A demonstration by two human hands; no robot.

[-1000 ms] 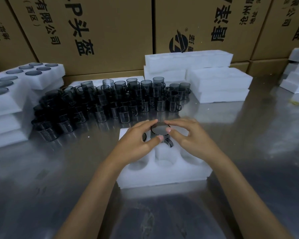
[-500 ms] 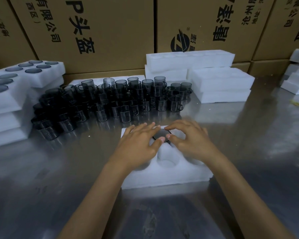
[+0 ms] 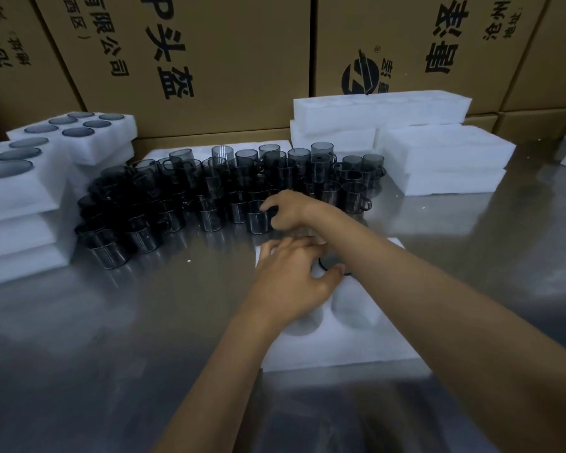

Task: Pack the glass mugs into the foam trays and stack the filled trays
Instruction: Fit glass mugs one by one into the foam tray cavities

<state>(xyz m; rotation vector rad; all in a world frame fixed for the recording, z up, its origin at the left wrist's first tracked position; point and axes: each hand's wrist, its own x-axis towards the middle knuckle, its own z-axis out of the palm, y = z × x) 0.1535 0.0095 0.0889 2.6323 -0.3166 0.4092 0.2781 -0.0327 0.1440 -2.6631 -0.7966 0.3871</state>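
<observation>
1. The left hand [image 3: 291,282] lies flat on the foam tray [image 3: 340,348], fingers loosely straight, its grip wide and holding nothing.
2. A packed mug [image 3: 332,268] sits in the tray's far middle pocket, its dark rim showing just beside the left thumb.
3. The right hand [image 3: 294,209] is beyond the tray's far edge, fingers curled at the handle side of a front mug [image 3: 257,220] in the cluster of glass mugs [image 3: 226,188]; whether it pinches it I cannot tell.
4. Half a second ago both hands pressed the mug into the tray; since then the right hand has left the tray and gone to the cluster.
5. Filled trays [image 3: 23,178] are stacked well left of the tray.
</observation>
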